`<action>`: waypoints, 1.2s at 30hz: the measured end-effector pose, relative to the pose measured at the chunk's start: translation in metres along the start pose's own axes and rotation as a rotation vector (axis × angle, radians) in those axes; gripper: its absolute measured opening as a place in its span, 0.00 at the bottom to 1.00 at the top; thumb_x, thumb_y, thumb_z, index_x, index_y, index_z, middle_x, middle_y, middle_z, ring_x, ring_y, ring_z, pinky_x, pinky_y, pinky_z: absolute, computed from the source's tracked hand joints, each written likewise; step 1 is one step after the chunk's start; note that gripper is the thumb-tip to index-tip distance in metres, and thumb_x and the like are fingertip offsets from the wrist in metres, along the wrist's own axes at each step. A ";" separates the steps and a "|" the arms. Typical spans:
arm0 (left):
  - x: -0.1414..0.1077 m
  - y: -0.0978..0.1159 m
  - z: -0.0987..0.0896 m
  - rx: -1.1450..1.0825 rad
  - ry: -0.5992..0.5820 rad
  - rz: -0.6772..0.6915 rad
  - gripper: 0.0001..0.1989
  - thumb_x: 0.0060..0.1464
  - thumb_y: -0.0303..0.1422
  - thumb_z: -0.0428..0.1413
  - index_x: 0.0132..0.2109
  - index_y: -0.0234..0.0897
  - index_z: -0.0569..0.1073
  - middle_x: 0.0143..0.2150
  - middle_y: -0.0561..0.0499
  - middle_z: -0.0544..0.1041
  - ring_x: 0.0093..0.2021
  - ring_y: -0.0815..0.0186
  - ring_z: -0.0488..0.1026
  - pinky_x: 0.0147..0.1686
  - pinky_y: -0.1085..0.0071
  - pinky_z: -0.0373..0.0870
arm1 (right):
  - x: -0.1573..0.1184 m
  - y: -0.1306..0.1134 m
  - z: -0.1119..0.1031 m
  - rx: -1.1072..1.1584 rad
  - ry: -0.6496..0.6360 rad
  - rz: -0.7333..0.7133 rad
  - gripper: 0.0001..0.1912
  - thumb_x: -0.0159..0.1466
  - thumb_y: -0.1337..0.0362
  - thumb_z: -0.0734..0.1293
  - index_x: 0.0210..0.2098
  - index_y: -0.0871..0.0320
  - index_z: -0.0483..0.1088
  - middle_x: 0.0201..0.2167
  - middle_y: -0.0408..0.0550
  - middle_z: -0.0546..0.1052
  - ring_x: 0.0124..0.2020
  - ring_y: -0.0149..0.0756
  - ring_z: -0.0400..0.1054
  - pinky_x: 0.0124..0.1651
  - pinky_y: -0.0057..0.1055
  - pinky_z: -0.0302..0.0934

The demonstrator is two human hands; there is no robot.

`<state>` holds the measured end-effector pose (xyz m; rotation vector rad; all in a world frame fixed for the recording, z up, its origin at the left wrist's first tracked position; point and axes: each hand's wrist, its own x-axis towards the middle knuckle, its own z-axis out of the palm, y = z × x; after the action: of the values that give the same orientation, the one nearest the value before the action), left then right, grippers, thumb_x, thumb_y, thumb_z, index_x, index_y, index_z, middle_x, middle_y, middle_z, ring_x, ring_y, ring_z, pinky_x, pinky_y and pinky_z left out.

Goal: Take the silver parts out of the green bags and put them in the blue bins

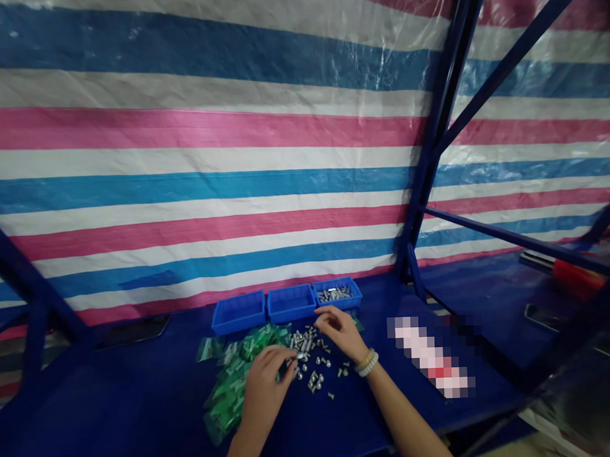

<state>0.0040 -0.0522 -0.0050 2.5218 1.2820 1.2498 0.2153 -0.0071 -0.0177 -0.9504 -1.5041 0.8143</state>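
My left hand [271, 376] is closed, its thumb and forefinger pinching a small silver screw [300, 355]. To the right, my right hand [339, 330] is held above the loose screws [315, 380], fingers curled and close to the thumb; whether anything is between them is too small to tell. A pile of small green plastic packets [233, 387] lies left of and partly behind my left hand. Behind the screws stand an empty blue tray [239, 312], another empty blue tray [291, 303], and a blue tray [357, 293] holding silver metal pieces.
A dark flat phone-like object [133, 332] lies at the back left of the blue table [156, 407]. Blue metal posts [423, 164] stand at the right, before a striped sheet [208, 192]. A blurred-out pale item [432, 357] lies on the right.
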 end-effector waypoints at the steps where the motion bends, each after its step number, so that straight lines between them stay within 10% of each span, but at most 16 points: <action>1: 0.011 0.000 0.001 -0.045 0.015 0.004 0.06 0.56 0.29 0.54 0.38 0.39 0.76 0.35 0.49 0.80 0.40 0.61 0.75 0.41 0.65 0.72 | -0.001 -0.003 0.002 0.081 -0.069 0.010 0.15 0.60 0.60 0.67 0.46 0.58 0.70 0.30 0.46 0.76 0.30 0.35 0.71 0.34 0.30 0.65; 7: 0.053 0.000 0.006 -0.221 0.004 -0.081 0.05 0.52 0.30 0.56 0.35 0.39 0.77 0.34 0.49 0.80 0.35 0.62 0.76 0.37 0.68 0.73 | -0.003 -0.011 0.009 0.182 -0.119 -0.029 0.13 0.57 0.60 0.71 0.41 0.57 0.73 0.30 0.45 0.75 0.30 0.33 0.70 0.36 0.30 0.65; 16: 0.039 -0.006 0.029 -0.828 -0.283 -0.526 0.06 0.45 0.32 0.60 0.32 0.34 0.77 0.30 0.48 0.81 0.34 0.60 0.78 0.36 0.69 0.72 | -0.005 -0.018 0.016 -0.091 -0.069 -0.216 0.03 0.56 0.65 0.71 0.31 0.57 0.75 0.24 0.42 0.69 0.27 0.31 0.64 0.31 0.28 0.60; 21: 0.034 -0.005 0.032 -0.989 -0.177 -0.733 0.12 0.41 0.32 0.64 0.35 0.33 0.76 0.29 0.50 0.80 0.33 0.62 0.77 0.37 0.71 0.71 | -0.006 -0.015 0.018 -0.068 0.000 -0.173 0.05 0.56 0.66 0.71 0.32 0.57 0.72 0.25 0.42 0.71 0.26 0.31 0.66 0.31 0.28 0.62; 31: 0.039 0.002 0.021 -0.932 -0.055 -0.428 0.05 0.50 0.32 0.59 0.35 0.36 0.76 0.39 0.45 0.80 0.43 0.58 0.77 0.48 0.64 0.71 | -0.004 -0.002 0.020 0.369 -0.073 0.077 0.13 0.52 0.62 0.75 0.32 0.56 0.68 0.32 0.45 0.77 0.33 0.36 0.74 0.37 0.31 0.68; 36: 0.044 -0.014 0.010 -0.836 -0.023 -0.335 0.06 0.53 0.32 0.56 0.37 0.36 0.75 0.44 0.43 0.79 0.48 0.57 0.75 0.51 0.62 0.69 | 0.016 0.008 0.004 0.069 0.003 -0.069 0.08 0.62 0.61 0.66 0.40 0.56 0.71 0.34 0.48 0.79 0.37 0.38 0.74 0.42 0.34 0.68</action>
<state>0.0164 -0.0099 0.0111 1.6570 0.8554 1.2973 0.2115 0.0111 -0.0183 -0.8436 -1.4890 0.8097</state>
